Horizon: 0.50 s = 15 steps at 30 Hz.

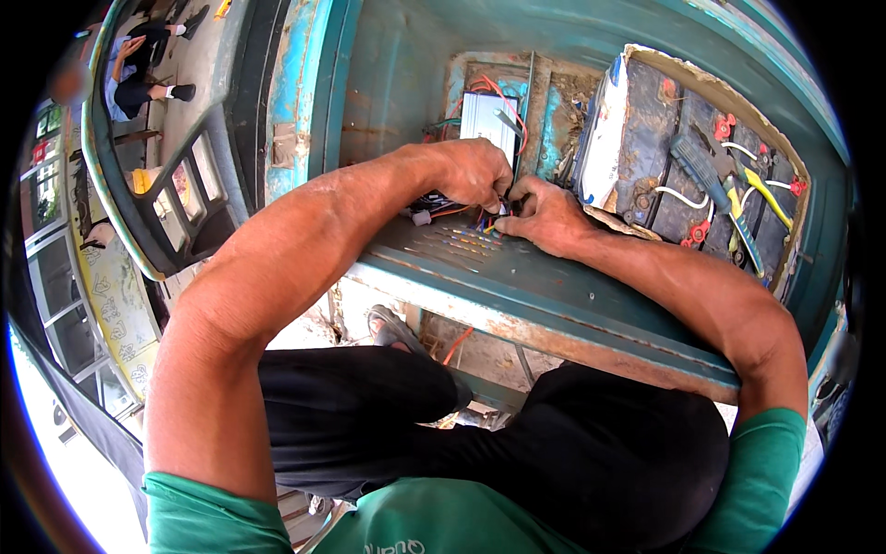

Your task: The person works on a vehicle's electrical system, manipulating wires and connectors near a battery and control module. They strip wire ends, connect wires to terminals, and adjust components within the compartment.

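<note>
My left hand (472, 173) and my right hand (551, 218) meet inside a teal metal compartment, fingertips nearly touching. Both are closed in a pinch on a bunch of thin coloured wires (485, 222); a small whitish piece shows between the fingertips, too small to name. Just behind my left hand stands a silver finned box (488, 118), partly covered by that hand. A red-orange wire (506, 90) loops over its top. More dark wires and a white connector (422, 218) lie under my left wrist.
To the right, batteries (646, 138) with red terminals sit in a torn carton. Pliers with yellow-green handles (773, 198) and a blue-handled tool (700, 168) lie on them. The slotted metal ledge (554, 277) has a rusty front edge. A person (129, 78) sits at the far left.
</note>
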### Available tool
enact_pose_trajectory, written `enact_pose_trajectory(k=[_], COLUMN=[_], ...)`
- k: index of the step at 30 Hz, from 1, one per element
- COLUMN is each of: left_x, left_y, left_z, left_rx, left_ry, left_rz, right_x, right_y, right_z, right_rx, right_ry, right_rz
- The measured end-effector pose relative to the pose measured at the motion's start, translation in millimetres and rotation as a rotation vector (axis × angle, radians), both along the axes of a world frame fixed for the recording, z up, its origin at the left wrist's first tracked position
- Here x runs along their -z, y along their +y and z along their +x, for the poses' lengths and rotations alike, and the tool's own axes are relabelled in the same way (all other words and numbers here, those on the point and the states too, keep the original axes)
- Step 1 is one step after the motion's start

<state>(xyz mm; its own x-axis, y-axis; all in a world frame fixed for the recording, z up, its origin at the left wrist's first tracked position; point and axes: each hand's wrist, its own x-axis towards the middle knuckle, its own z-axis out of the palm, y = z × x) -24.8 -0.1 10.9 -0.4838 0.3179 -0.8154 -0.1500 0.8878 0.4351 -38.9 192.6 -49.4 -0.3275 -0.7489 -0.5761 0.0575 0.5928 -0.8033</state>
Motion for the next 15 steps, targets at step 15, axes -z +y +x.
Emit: enact_pose_trajectory(k=[15], left_x=[3], left_y=[-4], left_z=[-2], left_rx=[-0.004], left_ry=[-0.043], left_rz=[-0.013], right_x=[8], right_y=[14], right_z=[5], right_rx=[0.023], right_ry=[0.325], right_rz=[-0.250])
